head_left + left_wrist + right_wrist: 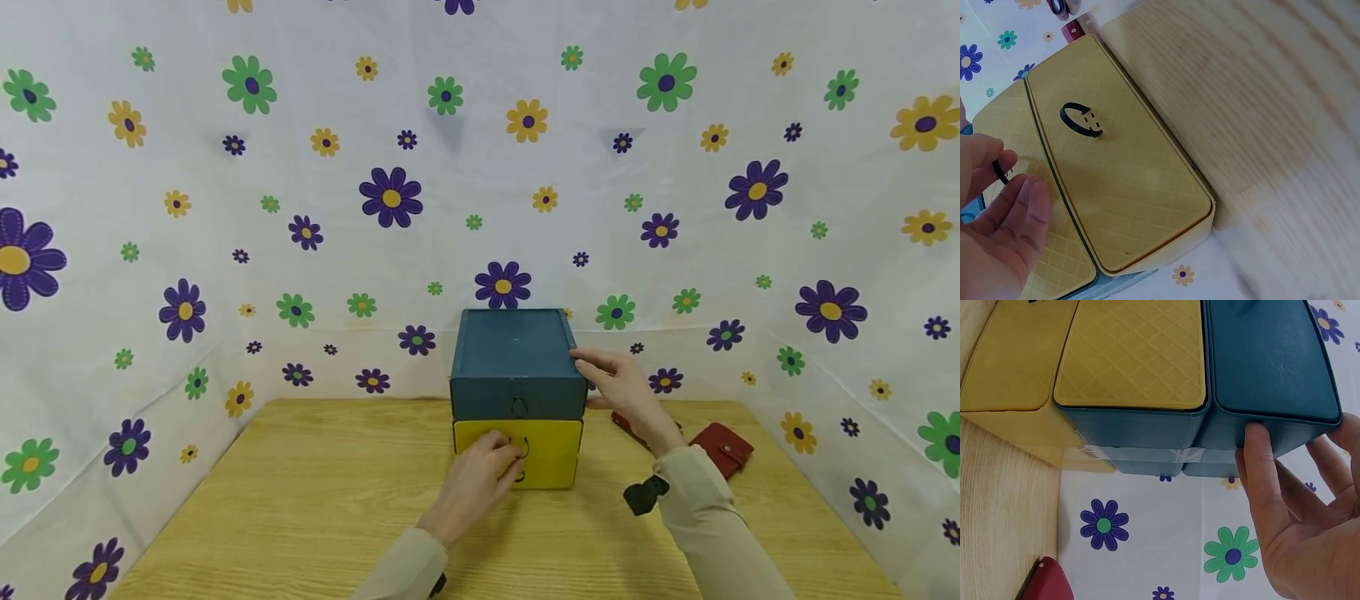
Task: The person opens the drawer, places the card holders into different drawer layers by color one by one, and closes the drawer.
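Observation:
A small stacked drawer box [517, 346] stands at the back of the table, with a dark blue top drawer [1269, 362] and yellow drawer fronts below. The middle yellow drawer front [1132, 353] has a black pull loop [1000, 172], which my left hand [480, 479] pinches between thumb and fingers. Another black loop [1079, 120] is on the bottom yellow drawer [1129, 175]. With fairly straight fingers, my right hand [622, 392] rests against the right side and upper edge of the blue top drawer. All the drawers look closed.
On the table [322, 500], right of the box, lies a red snap wallet [724, 448]. A dark red item [630, 427] lies partly hidden behind the right hand. A flower-printed cloth [315, 267] hangs behind and at both sides.

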`<state>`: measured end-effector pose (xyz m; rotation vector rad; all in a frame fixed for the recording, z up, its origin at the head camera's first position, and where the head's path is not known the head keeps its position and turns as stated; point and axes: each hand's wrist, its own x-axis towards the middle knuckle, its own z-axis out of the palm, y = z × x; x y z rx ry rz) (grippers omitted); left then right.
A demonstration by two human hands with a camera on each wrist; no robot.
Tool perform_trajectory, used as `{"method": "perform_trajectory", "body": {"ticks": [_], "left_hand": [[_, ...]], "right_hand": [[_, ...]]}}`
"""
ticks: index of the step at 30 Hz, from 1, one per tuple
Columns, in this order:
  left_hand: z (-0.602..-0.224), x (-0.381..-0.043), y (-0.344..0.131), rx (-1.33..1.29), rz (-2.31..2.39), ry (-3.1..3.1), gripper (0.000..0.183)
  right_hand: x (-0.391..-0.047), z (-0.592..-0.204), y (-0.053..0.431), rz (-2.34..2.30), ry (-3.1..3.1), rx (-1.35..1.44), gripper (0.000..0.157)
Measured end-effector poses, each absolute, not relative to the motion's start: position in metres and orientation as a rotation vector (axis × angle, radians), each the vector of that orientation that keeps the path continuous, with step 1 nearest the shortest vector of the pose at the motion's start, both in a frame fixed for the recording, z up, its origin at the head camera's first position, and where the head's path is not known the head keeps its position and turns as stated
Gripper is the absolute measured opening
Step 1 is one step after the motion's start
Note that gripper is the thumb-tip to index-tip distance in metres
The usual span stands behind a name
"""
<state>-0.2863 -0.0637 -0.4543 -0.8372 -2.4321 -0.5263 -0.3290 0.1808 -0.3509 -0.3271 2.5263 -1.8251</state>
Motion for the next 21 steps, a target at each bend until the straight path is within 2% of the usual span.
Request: {"method": "perform_trajectory", "body": {"ticks": [14,21], "left_hand": [[-0.4598,-0.2892,-0.0639,-0.826,-0.542,-2.391,0.014],[-0.459,-0.2881,-0.0672,-0.841,-0.588,-2.37,0.023]], "right_hand": [[-0.3282,-0.3515,0.1808,-1.839,2.499,-0.367,0.046],[-0.3278,-0.3521,0.1814,-1.847,2.509,-0.374,0.045]]}}
